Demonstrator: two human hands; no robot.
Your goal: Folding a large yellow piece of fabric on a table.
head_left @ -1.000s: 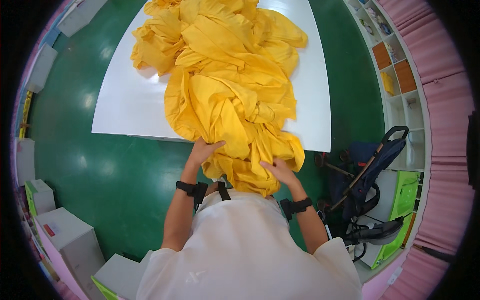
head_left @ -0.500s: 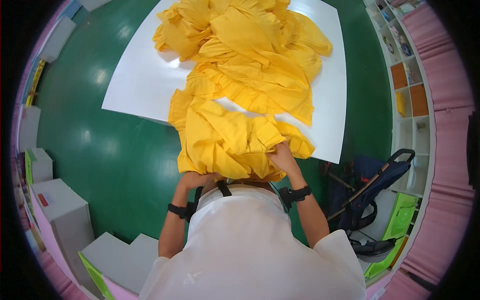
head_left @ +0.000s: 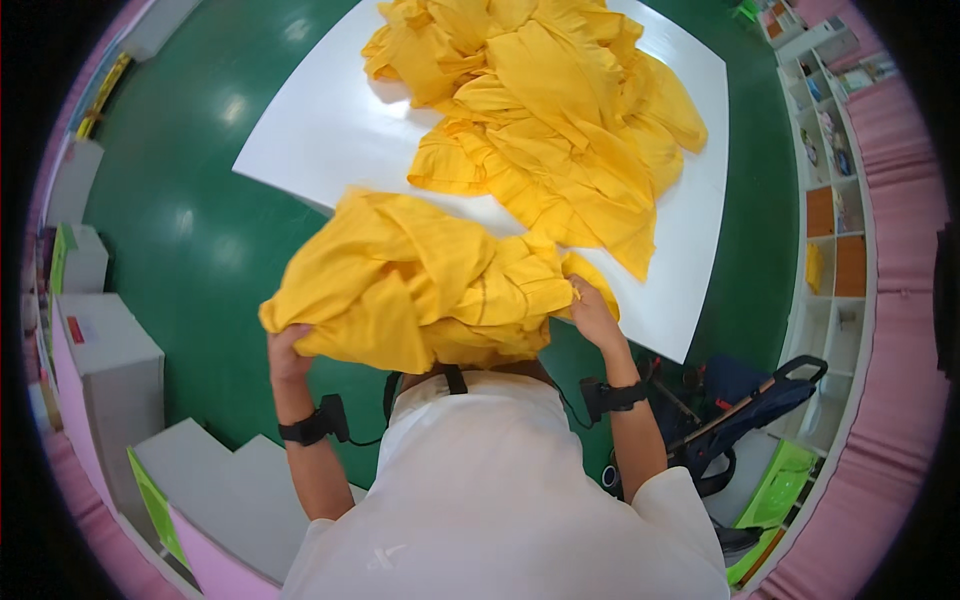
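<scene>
A crumpled piece of yellow cloth point(head_left: 420, 280) hangs between my two hands, off the near edge of the white table. My left hand point(head_left: 288, 352) is closed on its left end, fingers partly tucked under the folds. At the other end my right hand point(head_left: 594, 308) pinches the cloth's edge. A large heap of yellow cloth point(head_left: 560, 120) lies on the white table point(head_left: 310, 150), beyond the held piece. Whether the held piece is a garment or a plain sheet, I cannot tell.
To the right stands a folded dark blue stroller point(head_left: 750, 400), close to my right elbow. White shelves point(head_left: 825, 300) line the right wall beside pink curtains point(head_left: 900, 300). Grey-topped stepped blocks point(head_left: 200, 470) stand at the lower left on the green floor point(head_left: 220, 260).
My left hand has moved out to the left, spreading the held cloth wider and pulling it away from the heap. The right hand still grips its end, slightly further right.
</scene>
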